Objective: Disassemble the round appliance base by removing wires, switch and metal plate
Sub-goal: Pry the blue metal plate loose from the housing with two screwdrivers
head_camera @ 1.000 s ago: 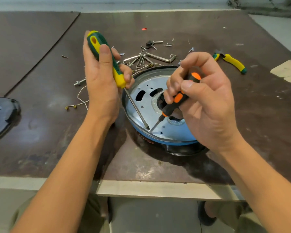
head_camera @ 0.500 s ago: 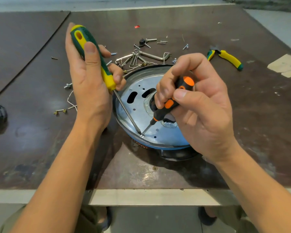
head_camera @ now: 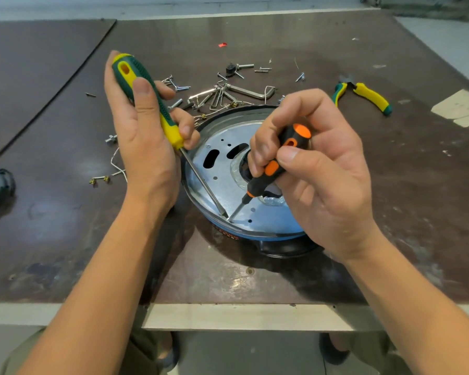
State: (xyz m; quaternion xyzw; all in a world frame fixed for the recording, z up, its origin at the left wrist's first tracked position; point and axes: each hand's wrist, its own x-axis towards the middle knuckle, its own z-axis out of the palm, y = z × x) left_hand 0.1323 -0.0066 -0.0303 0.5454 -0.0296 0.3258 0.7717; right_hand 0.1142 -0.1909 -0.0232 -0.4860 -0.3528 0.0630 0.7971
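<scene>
The round base (head_camera: 255,233) sits on the table (head_camera: 52,226); the left hand (head_camera: 144,142) grips a green-yellow screwdriver (head_camera: 149,104), the right hand (head_camera: 320,174) an orange screwdriver (head_camera: 278,165); both tips meet at the near edge of its metal plate (head_camera: 222,174), likely to pry it loose.

The round base (head_camera: 255,234) sits on the table, nearer its front edge than its back, about midway across. It lies bottom up, with a blue side wall, a dark rim and a black part under it on the near-right. The silver metal plate (head_camera: 222,182) is still seated in it: flat, round, with two dark oblong slots, small holes and a round central opening. The green and yellow screwdriver (head_camera: 157,109) and the orange and black screwdriver (head_camera: 279,161) touch the plate's near-left edge. A loose white wire (head_camera: 117,169) with brass ends lies left of the base.
</scene>
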